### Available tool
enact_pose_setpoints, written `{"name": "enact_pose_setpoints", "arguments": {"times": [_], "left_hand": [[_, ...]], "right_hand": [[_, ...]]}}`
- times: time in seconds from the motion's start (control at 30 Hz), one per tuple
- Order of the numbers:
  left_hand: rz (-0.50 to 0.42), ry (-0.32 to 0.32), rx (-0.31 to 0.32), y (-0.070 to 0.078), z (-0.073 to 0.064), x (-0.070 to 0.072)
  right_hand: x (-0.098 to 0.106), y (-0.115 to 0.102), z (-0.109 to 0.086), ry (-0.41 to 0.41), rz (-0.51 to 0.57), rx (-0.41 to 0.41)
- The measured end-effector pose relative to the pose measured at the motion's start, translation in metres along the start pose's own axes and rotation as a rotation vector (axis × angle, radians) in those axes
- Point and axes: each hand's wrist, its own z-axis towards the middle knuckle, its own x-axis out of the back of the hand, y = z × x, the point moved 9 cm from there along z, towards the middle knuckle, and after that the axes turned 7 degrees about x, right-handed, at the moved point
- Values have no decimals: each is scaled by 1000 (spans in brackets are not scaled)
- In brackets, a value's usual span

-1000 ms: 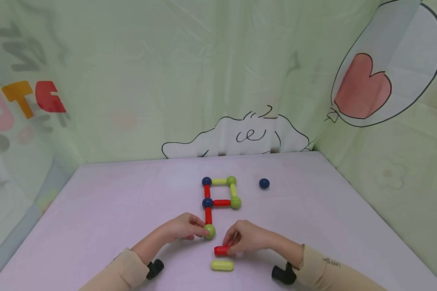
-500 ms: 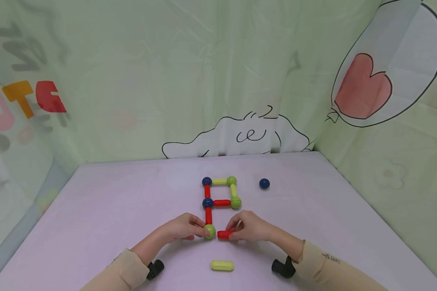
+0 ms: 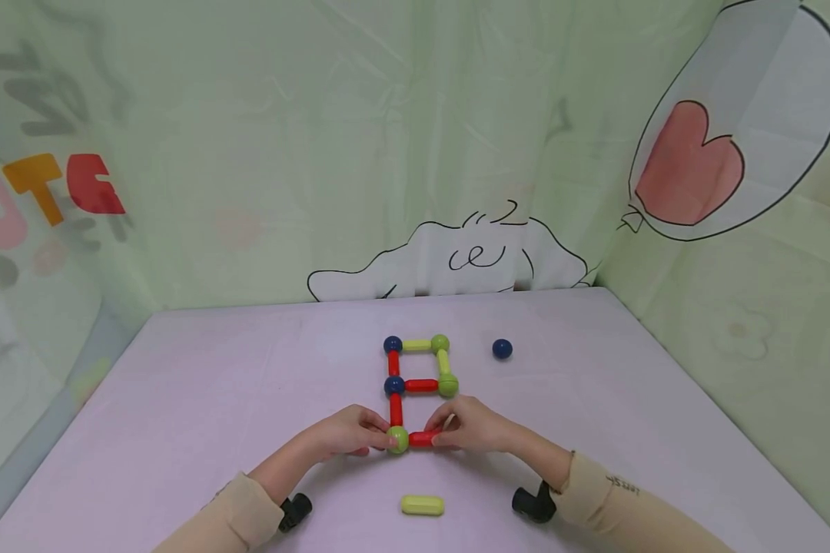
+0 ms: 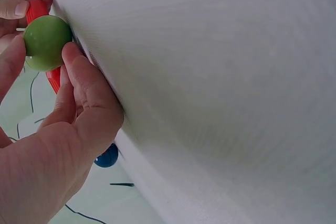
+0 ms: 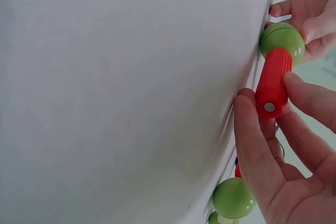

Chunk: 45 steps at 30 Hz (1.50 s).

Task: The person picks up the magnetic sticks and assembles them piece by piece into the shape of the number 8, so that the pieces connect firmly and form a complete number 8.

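Note:
My left hand (image 3: 349,432) pinches a green ball (image 4: 47,43) between thumb and fingers at the near end of a ball-and-rod shape. In my right hand (image 3: 477,426), thumb and fingers grip a red magnetic rod (image 5: 274,83); its far end meets the green ball, and a round metal disc shows on its near end. A standing red rod (image 3: 396,410) runs from that ball to a blue ball (image 3: 394,385). Beyond it lies a square of red and yellow-green rods, with another blue ball (image 3: 393,345) and two green balls (image 3: 447,385) at its corners.
A loose yellow-green rod (image 3: 422,504) lies in front of the hands. A single blue ball (image 3: 502,349) sits right of the square. The pale table (image 3: 249,369) is backed by a printed curtain (image 3: 249,153). Black wrist cameras (image 3: 534,503) hang under both sleeves.
My right hand has carried the red rod away from beside the yellow-green rod, forward and slightly left, up against the green ball. My left hand has stayed on that ball.

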Motion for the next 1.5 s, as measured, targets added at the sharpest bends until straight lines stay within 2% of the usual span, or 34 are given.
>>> {"name": "enact_pose_setpoints", "arguments": {"times": [0.43,0.83,1.1,1.23,1.5], "left_hand": [[16,15,-4,0,1,1],[17,31,8,-1,1,2],[10,34,8,0,-1,2],[9,35,11,-1,-1,2],[6,35,13,-2,0,2]], "right_hand": [[1,4,-1,28,-4,-11],[15,6,-9,109,-8,-16],[41,23,-15,233,-35,-51],[55,31,-18,321,-48,-74],[94,46,-24,495,-111,-135]]}}
